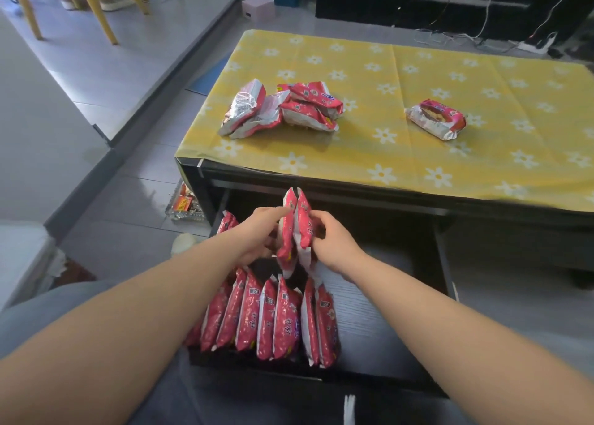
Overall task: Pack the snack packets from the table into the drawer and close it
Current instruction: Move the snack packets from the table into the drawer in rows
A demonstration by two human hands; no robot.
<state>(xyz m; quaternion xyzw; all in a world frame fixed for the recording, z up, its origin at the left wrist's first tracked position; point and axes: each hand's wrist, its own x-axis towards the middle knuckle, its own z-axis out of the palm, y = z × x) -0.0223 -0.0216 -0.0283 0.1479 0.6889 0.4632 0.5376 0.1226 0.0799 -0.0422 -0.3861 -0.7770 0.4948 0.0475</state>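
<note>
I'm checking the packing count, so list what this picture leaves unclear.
Head view only:
- Packets in the drawer: the left forearm covers the row's left end, so no full count.
- Pile on the table: the packets overlap, hiding any beneath.
- Held packets: both hands, left hand and right hand, cover their sides.
- Printed text: too small and blurred.

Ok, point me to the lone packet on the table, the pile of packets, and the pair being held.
Lone packet (436, 118), head view, middle of its wrapper.
Pile of packets (283, 109), head view, centre of the heap.
Held pair (295, 228), head view, between both hands, mid-wrapper.
</note>
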